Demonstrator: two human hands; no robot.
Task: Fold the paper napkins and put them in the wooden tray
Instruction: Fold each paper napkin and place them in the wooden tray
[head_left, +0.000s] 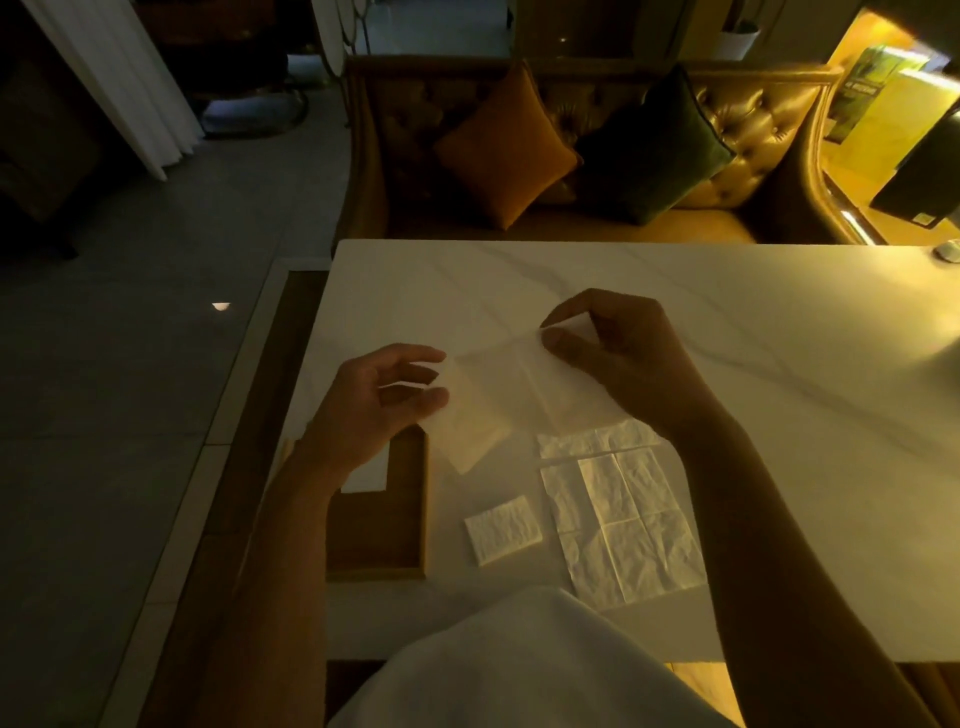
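While your left hand pinched one edge of a thin paper napkin and your right hand gripped its far corner, you held it just above the white desk. Near you lay unfolded napkins and one small folded napkin. Left of that sat the wooden tray, holding a white folded piece

You see a white marble table, behind it a tufted leather sofa with an orange cushion and a dark green cushion touching. White curtain far left.
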